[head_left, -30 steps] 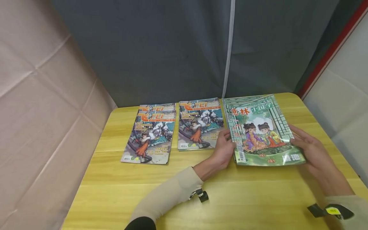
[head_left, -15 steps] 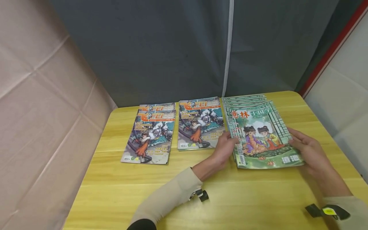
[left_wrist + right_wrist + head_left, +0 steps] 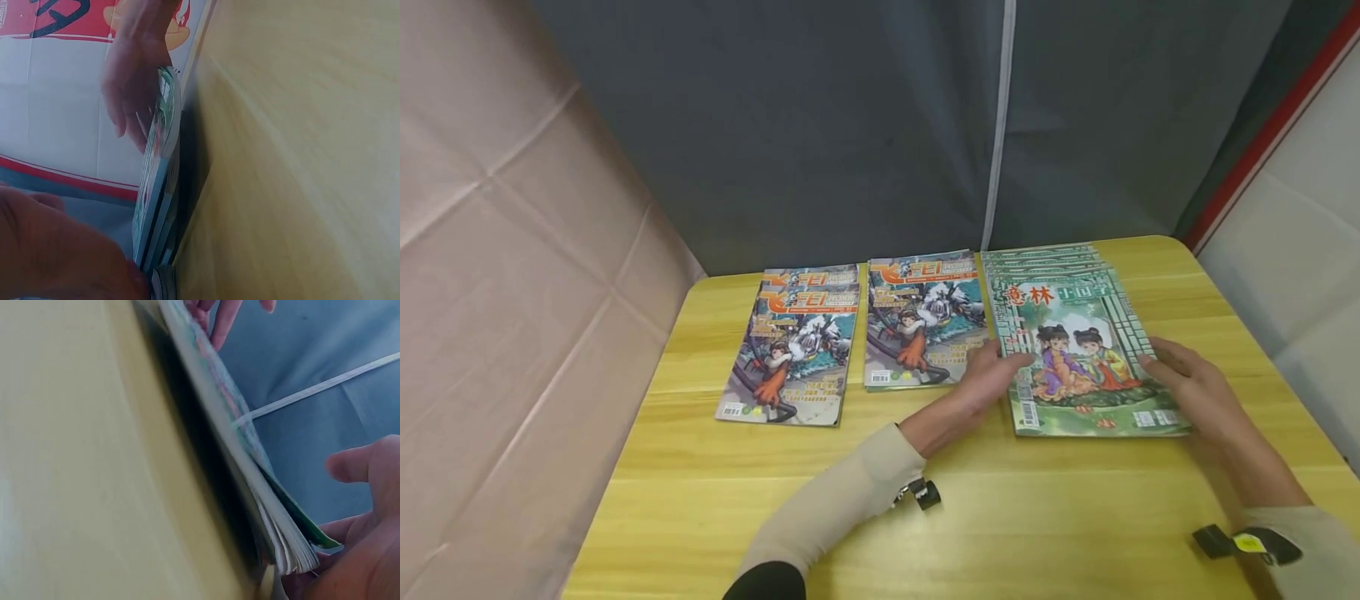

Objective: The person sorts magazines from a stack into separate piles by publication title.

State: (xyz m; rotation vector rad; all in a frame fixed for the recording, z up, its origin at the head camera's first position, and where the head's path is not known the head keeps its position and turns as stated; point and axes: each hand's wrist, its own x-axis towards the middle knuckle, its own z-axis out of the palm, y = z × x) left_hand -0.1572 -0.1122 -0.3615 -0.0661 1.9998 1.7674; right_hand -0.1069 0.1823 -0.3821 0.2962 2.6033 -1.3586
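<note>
A magazine with a green cover and two cartoon children (image 3: 1086, 358) lies on a fanned pile of like magazines at the table's right. Beside its left edge is my left hand (image 3: 988, 379), thumb out over the cover. In the left wrist view, my left hand (image 3: 62, 247) touches the spines of the pile (image 3: 159, 206). My right hand (image 3: 1202, 396) is at the magazine's right edge. The right wrist view shows that hand's thumb (image 3: 353, 464) raised off the cover, with the fingers against the page edges (image 3: 294, 550). Some fingertips are hidden.
To the left on the yellow wooden table (image 3: 925, 525) lie a middle magazine (image 3: 925, 325) and two overlapping magazines (image 3: 793, 358), all with a robot cover. A grey curtain (image 3: 812, 125) stands behind. Pale panels flank the table.
The top green magazine has come down and slightly toward me on its pile, showing the top edges of those beneath. My left thumb reaches a little farther over the cover.
</note>
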